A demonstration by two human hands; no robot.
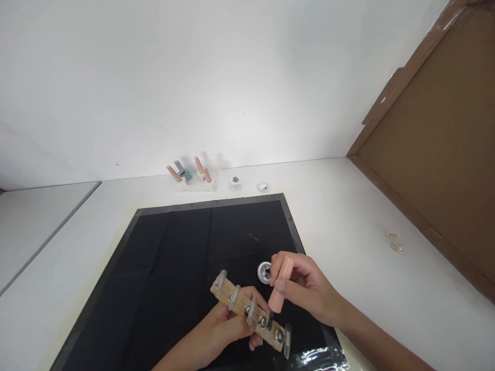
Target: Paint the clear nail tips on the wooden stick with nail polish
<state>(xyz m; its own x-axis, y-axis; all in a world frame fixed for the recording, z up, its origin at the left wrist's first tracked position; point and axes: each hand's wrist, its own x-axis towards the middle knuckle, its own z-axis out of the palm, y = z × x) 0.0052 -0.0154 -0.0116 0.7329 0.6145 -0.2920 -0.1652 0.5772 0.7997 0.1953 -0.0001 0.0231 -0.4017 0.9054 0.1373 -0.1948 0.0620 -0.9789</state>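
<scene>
White table (348, 216), filling the lower frame, bare wall above it; brown cardboard panel (436, 154) leaning along the right edge. Black mat (174, 247), centre to lower centre, taped border, glossy wrinkle at its lower right corner. Left hand (220, 330), bottom centre, closed around the underside of a wooden strip (247, 314) held just above the mat; the strip's long axis runs from upper left to lower right, and it carries a row of pale false nails (234, 298) standing on small metal studs. Right hand (305, 288), just right of the strip, fingers pinched on a peach polish-brush cap (279, 291) held near upright, its dark brush tip down at a nail toward the strip's lower right end; this hand is the nearer one to that nail, the left merely steadies. Open polish bottle (264, 271), seen from above on the mat, just beyond the right hand's fingertips. Cluster of small polish bottles (191, 176) at the table's far edge, upper centre; one little round lid (263, 186) beside them; two pale rings (394, 242) at right near the cardboard
</scene>
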